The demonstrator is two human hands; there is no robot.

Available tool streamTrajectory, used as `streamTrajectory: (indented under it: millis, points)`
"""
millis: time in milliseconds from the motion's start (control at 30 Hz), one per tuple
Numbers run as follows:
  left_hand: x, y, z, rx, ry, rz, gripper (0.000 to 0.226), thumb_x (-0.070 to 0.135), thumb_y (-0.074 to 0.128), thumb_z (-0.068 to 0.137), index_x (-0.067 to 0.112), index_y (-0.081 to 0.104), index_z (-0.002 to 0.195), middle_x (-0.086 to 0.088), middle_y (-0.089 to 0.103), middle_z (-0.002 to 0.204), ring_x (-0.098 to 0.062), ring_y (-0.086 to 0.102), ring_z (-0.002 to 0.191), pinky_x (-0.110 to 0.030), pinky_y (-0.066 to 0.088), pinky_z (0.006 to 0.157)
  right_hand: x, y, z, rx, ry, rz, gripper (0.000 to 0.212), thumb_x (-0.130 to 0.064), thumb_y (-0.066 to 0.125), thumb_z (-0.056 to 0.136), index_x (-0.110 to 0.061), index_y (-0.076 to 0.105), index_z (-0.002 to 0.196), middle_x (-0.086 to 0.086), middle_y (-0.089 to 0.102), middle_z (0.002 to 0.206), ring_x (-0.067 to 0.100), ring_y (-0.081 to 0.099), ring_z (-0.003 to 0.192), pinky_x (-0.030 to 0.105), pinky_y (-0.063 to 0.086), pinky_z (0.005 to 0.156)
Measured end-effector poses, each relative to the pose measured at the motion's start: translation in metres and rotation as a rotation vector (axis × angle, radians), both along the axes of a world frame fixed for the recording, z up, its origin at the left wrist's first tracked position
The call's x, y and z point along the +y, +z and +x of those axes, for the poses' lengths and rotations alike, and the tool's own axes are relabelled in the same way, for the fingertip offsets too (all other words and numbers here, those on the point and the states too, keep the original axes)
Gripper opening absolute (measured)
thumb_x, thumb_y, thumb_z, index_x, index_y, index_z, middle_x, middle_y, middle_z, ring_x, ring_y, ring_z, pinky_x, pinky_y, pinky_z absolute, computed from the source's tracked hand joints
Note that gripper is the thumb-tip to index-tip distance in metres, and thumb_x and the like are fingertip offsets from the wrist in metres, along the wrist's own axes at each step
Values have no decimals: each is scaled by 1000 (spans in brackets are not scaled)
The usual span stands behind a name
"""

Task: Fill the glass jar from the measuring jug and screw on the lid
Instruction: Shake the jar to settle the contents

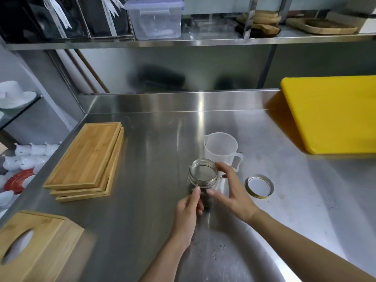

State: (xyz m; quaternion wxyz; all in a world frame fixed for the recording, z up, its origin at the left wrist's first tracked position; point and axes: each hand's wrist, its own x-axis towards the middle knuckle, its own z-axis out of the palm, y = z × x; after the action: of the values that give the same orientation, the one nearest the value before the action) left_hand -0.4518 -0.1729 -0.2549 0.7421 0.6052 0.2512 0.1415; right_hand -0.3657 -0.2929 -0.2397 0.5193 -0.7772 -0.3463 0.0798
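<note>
Glass jar [203,176], upright at counter centre, mouth open. My left hand [188,212] pinches its near wall to steady it; my right hand [230,190], fingers spread, cups its 3 o'clock side. Measuring jug [220,149] stands at 1 o'clock, lid [259,186] at 3 o'clock, within reach.

Lighting is bright, even and overhead. Vertical glare streaks run down the steel counter [162,139] ahead of me. My arms cast only soft, faint shadows. The wide-angle lens bends the shelf [183,42] and counter edges outward. Motion blur softens the wooden box [38,247] at lower left; the centre stays moderately sharp.
</note>
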Motion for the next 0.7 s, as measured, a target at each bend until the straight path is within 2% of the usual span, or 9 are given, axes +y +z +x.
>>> streamTrajectory:
  millis: [100, 200, 300, 367, 400, 433, 500, 600, 700]
  points:
    - [0, -1, -3, -13, 42, 5, 41, 36, 60, 84, 16, 51, 49, 4, 48, 48, -10, 44, 50, -15, 39, 54, 0, -8, 4, 97, 58, -54, 82, -35, 74, 72, -19, 29, 139, -6, 44, 136, 6, 39, 128, 21, 31, 108]
    - [5, -7, -5, -54, 214, 23, 26, 37, 57, 77, 20, 56, 57, 6, 54, 57, -11, 48, 60, -26, 41, 64, 3, -9, 5, 136, 68, -98, 92, -27, 79, 66, -26, 24, 139, -21, 38, 135, -5, 35, 128, 17, 29, 108]
    - [12, -2, -1, -99, 296, 4, 9, 31, 57, 85, 25, 61, 91, 9, 61, 90, -7, 56, 85, -16, 44, 77, 8, -14, 3, 186, 36, -74, 99, -27, 83, 61, -30, 20, 137, -19, 38, 136, -6, 34, 129, 13, 28, 107]
    - [14, 2, 3, -98, 177, -36, 28, 26, 50, 94, 23, 53, 121, 14, 55, 118, 0, 51, 109, -8, 41, 85, 13, -18, 1, 199, 8, -40, 104, -28, 87, 58, -27, 20, 138, -10, 40, 138, 0, 35, 131, 17, 28, 109]
    - [14, 4, 7, -92, 80, -75, 35, 28, 47, 95, 24, 48, 129, 14, 52, 128, -2, 48, 119, -12, 40, 94, 15, -19, -1, 189, -16, -31, 105, -28, 88, 57, -26, 20, 137, -6, 41, 137, 2, 37, 130, 19, 29, 109]
    - [13, 5, 9, -87, -16, -100, 37, 33, 47, 94, 25, 48, 131, 11, 53, 133, -5, 48, 124, -21, 39, 101, 19, -20, -3, 174, -44, -21, 105, -28, 88, 55, -25, 22, 136, -3, 42, 136, 3, 38, 129, 19, 30, 109]
    - [8, 6, 9, -100, -112, -102, 32, 33, 48, 92, 27, 56, 123, 7, 64, 125, -8, 57, 118, -27, 45, 98, 24, -19, -7, 184, -106, 20, 101, -27, 88, 53, -26, 25, 133, -2, 46, 132, 4, 43, 125, 21, 35, 106]
    - [4, 8, 6, -94, -77, -85, 30, 30, 55, 87, 23, 61, 115, 1, 70, 114, -10, 63, 110, -25, 50, 92, 26, -17, -9, 238, -145, 87, 85, -26, 82, 54, -28, 33, 125, -4, 55, 122, 6, 54, 115, 27, 45, 97]
    - [16, 10, 5, -56, -33, -79, 40, 43, 60, 78, 13, 68, 104, -11, 72, 108, -27, 64, 109, -46, 45, 101, 23, -12, -7, 280, -122, 91, 85, -16, 84, 53, -23, 36, 123, -4, 59, 115, 7, 59, 108, 28, 47, 94]
